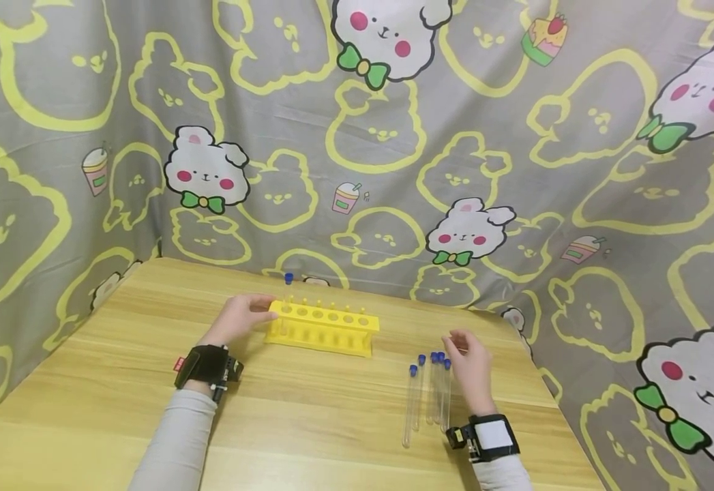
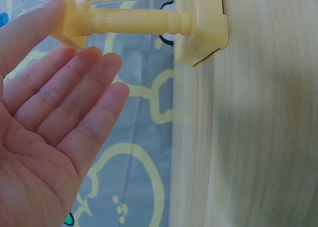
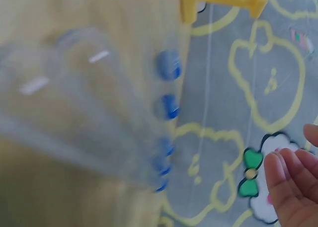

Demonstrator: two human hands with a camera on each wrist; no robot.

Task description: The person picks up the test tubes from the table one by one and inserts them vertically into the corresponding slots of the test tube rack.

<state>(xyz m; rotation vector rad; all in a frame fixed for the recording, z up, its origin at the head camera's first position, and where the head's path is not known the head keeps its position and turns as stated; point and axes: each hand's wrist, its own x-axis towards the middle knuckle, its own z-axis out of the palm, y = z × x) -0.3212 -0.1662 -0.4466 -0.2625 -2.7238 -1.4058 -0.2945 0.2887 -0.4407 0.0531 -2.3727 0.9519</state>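
Head view: my left hand (image 1: 245,317) is at the left end of a yellow plastic rack (image 1: 324,323) with six round holes in its top plate. Thumb lies at the front corner and forefinger at the back one, so that I pinch the rack by that end. The rack stands left of centre on the pale wooden tabletop (image 1: 295,436), toward its back edge. One slender clear test tube (image 1: 284,327) with a blue cap (image 1: 288,279) stands in the leftmost hole. Five clear tubes with blue caps (image 1: 432,392) lie toward the tabletop's right edge, well apart from the rack, capped ends toward the back edge. My right hand (image 1: 470,354) is just beside these caps, fingers loosely bent, thumb and fingertips apart, with nothing held. A grey curtain printed with cartoon animals (image 1: 295,136) hangs along the back edge.

Left wrist view: my thumb overlaps the rack's top plate; the other fingers extend nearly straight, forefinger tip at the plate's end. A yellow post (image 2: 139,21) joins top plate and base.

Right wrist view: the loose tubes are blurred, caps in a row; my right hand is clear of them, its thumb separate from the fingers.
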